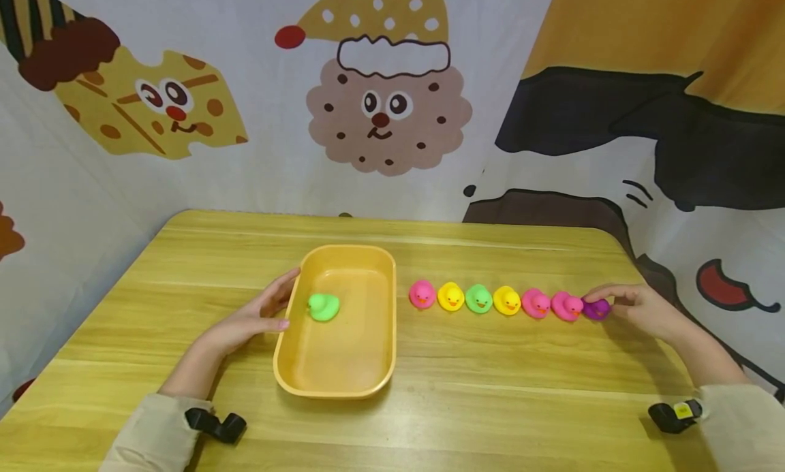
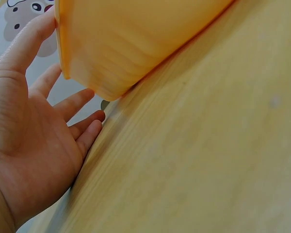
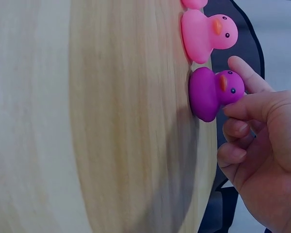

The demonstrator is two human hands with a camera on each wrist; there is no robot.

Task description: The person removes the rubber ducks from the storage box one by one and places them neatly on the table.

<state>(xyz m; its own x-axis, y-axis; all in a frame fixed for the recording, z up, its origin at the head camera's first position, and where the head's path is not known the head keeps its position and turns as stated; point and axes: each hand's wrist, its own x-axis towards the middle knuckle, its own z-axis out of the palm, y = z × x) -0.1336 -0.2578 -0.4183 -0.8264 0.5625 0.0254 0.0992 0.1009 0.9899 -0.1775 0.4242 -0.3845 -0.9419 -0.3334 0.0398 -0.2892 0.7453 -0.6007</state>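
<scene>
My right hand pinches a small purple rubber duck between thumb and fingers, low over the wooden table. The duck is the rightmost of a row, close beside a pink rubber duck. On the left, my left hand rests against the side of a yellow-orange plastic tray. Its thumb touches the rim, and the other fingers stretch out along the outer wall. Inside the tray, toward its left wall, sits a green rubber duck.
Left of the purple duck runs a line of several ducks: pink, yellow, green, yellow and further pink ones. The wooden table ends at a cartoon-printed cloth behind.
</scene>
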